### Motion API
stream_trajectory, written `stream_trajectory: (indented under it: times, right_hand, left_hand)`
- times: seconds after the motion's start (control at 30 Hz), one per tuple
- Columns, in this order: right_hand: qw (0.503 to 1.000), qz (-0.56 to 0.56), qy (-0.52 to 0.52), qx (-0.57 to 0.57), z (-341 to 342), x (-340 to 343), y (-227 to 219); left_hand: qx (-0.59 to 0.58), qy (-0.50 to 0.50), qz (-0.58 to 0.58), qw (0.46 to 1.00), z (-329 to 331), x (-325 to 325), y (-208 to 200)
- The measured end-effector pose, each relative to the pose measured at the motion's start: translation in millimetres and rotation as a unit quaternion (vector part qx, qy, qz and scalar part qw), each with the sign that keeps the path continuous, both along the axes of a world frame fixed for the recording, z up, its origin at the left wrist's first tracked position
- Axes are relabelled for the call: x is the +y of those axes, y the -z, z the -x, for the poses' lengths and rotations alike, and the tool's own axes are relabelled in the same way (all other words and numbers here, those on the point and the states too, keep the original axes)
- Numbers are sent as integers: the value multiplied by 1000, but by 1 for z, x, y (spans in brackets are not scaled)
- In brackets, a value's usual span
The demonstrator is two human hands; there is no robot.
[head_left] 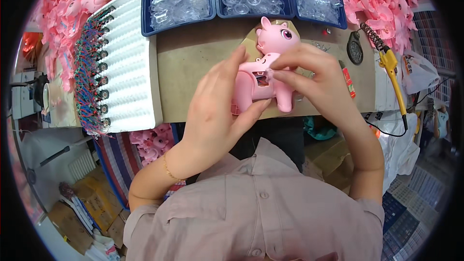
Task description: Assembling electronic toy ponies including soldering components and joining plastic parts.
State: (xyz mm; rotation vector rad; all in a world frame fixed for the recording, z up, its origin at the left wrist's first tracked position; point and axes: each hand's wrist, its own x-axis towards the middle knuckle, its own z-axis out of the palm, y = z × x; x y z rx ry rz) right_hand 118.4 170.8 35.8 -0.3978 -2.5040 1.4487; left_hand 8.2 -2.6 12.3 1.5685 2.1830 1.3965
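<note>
A pink plastic toy pony (277,38) stands upright on the table near its front edge, its head toward the far side with a big painted eye. In its side is an opening (262,81) with dark bits and wires showing inside. My left hand (209,99) steadies the pony's rear, fingers along its back and thumb below at the legs. Over the opening, my right hand (316,72) has thumb and fingertips pinched on a small clear plastic piece (269,73), partly hidden by the fingers.
Three blue bins (216,17) of clear plastic parts line the back. A white ridged tray (130,63) holds wired round parts (89,75) at left. Pink shells (377,5) pile up on both far sides. A yellow-handled tool (394,75) hangs from a coiled cord at right.
</note>
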Motion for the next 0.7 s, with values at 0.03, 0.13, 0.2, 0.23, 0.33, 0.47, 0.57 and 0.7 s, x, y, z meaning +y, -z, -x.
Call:
stream_trajectory:
  times: [0.03, 0.13, 0.2, 0.23, 0.33, 0.47, 0.57, 0.7]
  right_hand:
    - [1000, 2, 2, -1, 2, 2, 10]
    - [994, -79, -45, 55, 7, 0, 27]
    - [989, -114, -62, 72, 8, 1, 27]
    - [981, -154, -75, 88, 9, 2, 28]
    - [970, -221, -52, 86, 8, 2, 30]
    - [915, -397, -71, 25, -5, -27, 8]
    - [880, -462, -109, 27, -2, -32, 4]
    - [864, -479, -153, 33, 5, -32, 3]
  left_hand:
    - [-1, 2, 2, 1000, -2, 0, 11]
    - [-27, -18, 13, 999, -9, 2, 30]
    - [-69, -42, -11, 997, -11, 3, 32]
    - [-70, -42, -9, 997, -8, 4, 32]
    - [89, -3, 34, 995, 0, 5, 26]
    - [200, 18, 84, 976, -4, 6, 21]
    - [313, 46, 133, 939, -9, 9, 2]
    - [382, 64, 164, 907, -7, 12, 2]
